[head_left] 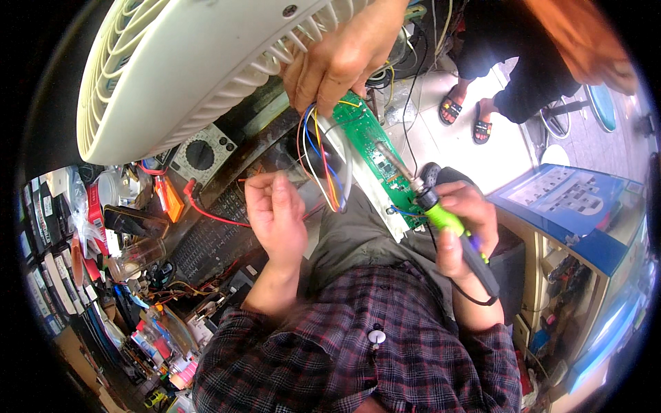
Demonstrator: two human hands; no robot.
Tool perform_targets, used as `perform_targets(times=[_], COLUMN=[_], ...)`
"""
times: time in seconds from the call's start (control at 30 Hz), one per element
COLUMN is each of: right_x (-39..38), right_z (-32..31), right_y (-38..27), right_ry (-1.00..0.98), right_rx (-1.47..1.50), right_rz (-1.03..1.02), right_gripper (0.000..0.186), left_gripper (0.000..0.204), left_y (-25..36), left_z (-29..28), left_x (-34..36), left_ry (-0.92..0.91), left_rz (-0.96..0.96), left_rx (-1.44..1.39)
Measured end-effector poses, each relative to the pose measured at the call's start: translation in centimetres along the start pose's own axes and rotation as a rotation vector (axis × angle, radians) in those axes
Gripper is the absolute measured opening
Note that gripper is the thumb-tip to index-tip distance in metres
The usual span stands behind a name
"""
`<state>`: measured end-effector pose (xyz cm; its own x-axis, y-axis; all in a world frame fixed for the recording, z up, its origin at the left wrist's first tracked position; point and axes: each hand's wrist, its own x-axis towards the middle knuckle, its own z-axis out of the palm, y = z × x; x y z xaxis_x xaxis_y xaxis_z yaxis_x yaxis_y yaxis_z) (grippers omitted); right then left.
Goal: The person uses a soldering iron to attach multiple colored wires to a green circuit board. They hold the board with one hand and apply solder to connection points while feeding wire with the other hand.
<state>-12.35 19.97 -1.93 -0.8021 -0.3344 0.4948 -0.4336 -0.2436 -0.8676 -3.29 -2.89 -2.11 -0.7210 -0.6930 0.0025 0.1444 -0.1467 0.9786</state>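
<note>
My right hand [469, 224] grips a soldering iron [444, 219] with a green and black handle. Its metal tip points up and left over a long green circuit board [375, 151] in a white tray [385, 213]. Left of the board, my left hand [277, 215] is raised with thumb and fingers pressed together; what they hold, if anything, is too small to make out. Between my hands and the board loops a bundle of coloured wires [333, 182]. Another person's hand [341, 58] reaches in from the top, fingers at the board's far end and the wires.
A white fan [206, 76] with a slatted grille looms at upper left. Below it lies a multimeter [202, 157] with a red lead [210, 215]. Boxes and tools crowd the left bench. At right stands a blue-topped cabinet [564, 199]; someone's sandalled feet [451, 107] are beyond.
</note>
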Motion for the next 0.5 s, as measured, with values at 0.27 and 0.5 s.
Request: perform_targets(times=[0.27, 0.5], right_x=[1.0, 1.1], right_z=[0.6, 0.8], right_y=[0.1, 0.5], right_ry=[-0.201, -0.128], right_rx=[-0.213, -0.177], right_rz=[-0.146, -0.101], right_gripper=[0.035, 0.037], left_gripper=[0.007, 0.008], left_y=[-1.2, -1.3], left_z=[1.6, 2.8], left_x=[1.0, 1.9], left_ry=[-0.073, -0.073], left_rz=[0.248, 0.315], left_rx=[0.191, 0.225])
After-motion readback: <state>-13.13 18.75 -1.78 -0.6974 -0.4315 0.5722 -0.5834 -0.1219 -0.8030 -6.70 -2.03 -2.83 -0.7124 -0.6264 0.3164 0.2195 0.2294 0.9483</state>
